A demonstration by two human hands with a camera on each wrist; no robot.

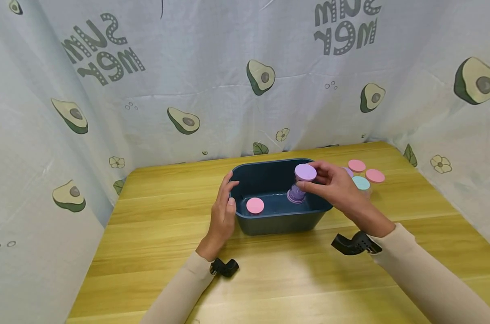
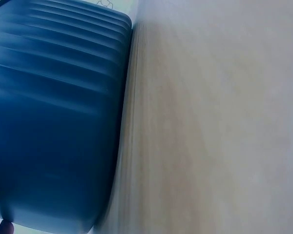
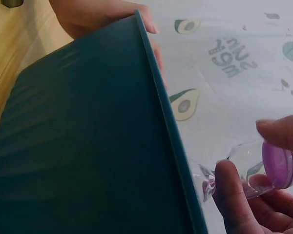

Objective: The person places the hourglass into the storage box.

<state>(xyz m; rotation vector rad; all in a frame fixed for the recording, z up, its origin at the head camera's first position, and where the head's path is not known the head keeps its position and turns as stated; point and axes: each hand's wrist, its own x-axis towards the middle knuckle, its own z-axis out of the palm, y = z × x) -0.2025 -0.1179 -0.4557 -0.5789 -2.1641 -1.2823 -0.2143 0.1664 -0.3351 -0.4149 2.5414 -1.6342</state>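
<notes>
A dark blue bin (image 1: pixel 277 225) stands on the table. My left hand (image 1: pixel 222 213) grips its left end, fingertips over the rim. My right hand (image 1: pixel 334 184) holds a sand timer (image 1: pixel 305 173) with purple caps by its upper part, thumb on one side and fingers on the other. In the right wrist view, the timer's clear body (image 3: pixel 244 163) narrows to a neck beside the rim; its lower half is hidden behind the bin wall. From the head view, that half is inside the bin. A pink-capped timer (image 1: pixel 255 205) stands in the bin's left part.
Right of the bin, beyond my right hand, several more timers stand together: a teal-capped one (image 1: pixel 361 182), pink-capped ones (image 1: pixel 375 176) and a purple-capped one partly hidden by the hand. An avocado-print curtain (image 1: pixel 224 108) hangs behind the wooden table (image 1: pixel 160 216).
</notes>
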